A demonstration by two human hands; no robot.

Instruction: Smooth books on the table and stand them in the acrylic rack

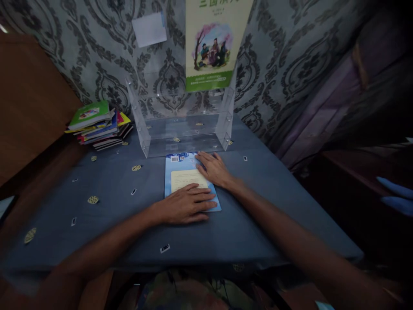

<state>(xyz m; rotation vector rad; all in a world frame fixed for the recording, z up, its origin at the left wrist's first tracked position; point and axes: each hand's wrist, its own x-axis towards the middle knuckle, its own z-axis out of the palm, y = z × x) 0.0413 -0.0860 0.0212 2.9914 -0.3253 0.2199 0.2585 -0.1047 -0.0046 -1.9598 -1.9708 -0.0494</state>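
Observation:
A thin blue book [180, 172] lies back cover up on the blue-grey tablecloth [106, 181], just in front of a clear acrylic stand [185, 125]. My left hand [185, 204] rests flat on the book's near end, fingers stretched out toward the right. My right hand [214, 168] lies flat on the book's right edge, fingers pointing toward the stand. Neither hand grips anything. A green-and-cream book [213, 43] with a picture of figures under a tree stands upright in the stand.
A stack of several colourful thin books [98, 125] sits at the back left of the table. A white note [149, 29] is stuck on the patterned wallpaper. Wooden furniture stands at the left; dark furniture at the right.

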